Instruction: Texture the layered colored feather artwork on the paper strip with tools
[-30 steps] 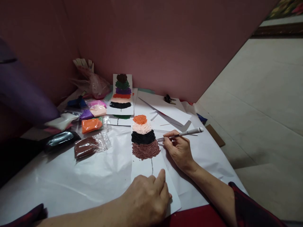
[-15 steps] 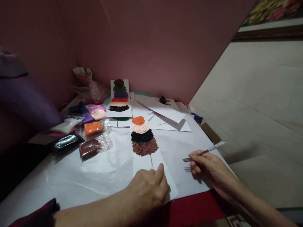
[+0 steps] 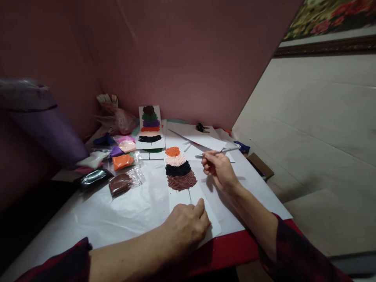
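A white card [image 3: 188, 203] lies in front of me with textured clay bands on it: orange on top, then peach, black [image 3: 178, 169] and brown. My left hand [image 3: 185, 226] rests closed on the card's near end, pinning it to the table. My right hand [image 3: 219, 169] pinches a thin metal tool with a grey handle [image 3: 223, 151], held just right of the peach and orange bands. The tool's tip hovers near the card's upper right edge.
A second card [image 3: 150, 127] with brown, green, purple, orange, peach and black clay leans at the back. Bags of coloured clay [image 3: 122, 161] lie to the left. White paper sheets [image 3: 202, 141] and a small black object [image 3: 202, 127] sit behind. A pink wall encloses the back.
My right hand first drew the tool away to the near right of the table. It has now come back up beside the top bands. My left hand stayed on the card.
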A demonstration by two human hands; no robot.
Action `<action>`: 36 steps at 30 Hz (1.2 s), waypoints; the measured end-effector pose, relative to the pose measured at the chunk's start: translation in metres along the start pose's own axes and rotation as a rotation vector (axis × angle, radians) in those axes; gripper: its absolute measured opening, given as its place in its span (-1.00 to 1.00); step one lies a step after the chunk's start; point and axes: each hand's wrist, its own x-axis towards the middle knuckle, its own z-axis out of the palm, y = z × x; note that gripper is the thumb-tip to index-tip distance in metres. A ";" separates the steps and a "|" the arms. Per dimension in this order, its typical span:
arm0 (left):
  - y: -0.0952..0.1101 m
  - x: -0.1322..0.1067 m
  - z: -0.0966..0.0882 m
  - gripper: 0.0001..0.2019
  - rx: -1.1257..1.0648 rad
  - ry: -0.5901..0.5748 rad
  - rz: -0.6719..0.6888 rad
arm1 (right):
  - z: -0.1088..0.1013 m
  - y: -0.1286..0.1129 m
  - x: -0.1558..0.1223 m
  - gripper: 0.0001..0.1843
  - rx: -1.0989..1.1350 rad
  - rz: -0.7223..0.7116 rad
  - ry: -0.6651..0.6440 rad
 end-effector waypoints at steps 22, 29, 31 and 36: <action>0.001 0.000 -0.005 -0.85 -0.085 -0.117 -0.040 | -0.008 0.031 0.000 -0.64 0.057 -0.001 -0.172; 0.001 0.001 -0.005 -0.82 -0.093 -0.121 -0.062 | -0.008 0.029 0.002 -0.66 0.122 0.021 -0.254; 0.001 0.002 -0.007 -0.80 -0.102 -0.134 -0.066 | -0.008 0.029 0.004 -0.67 0.147 0.029 -0.265; 0.001 0.003 -0.010 -0.76 -0.106 -0.145 -0.078 | -0.008 0.029 0.008 -0.68 0.211 0.036 -0.265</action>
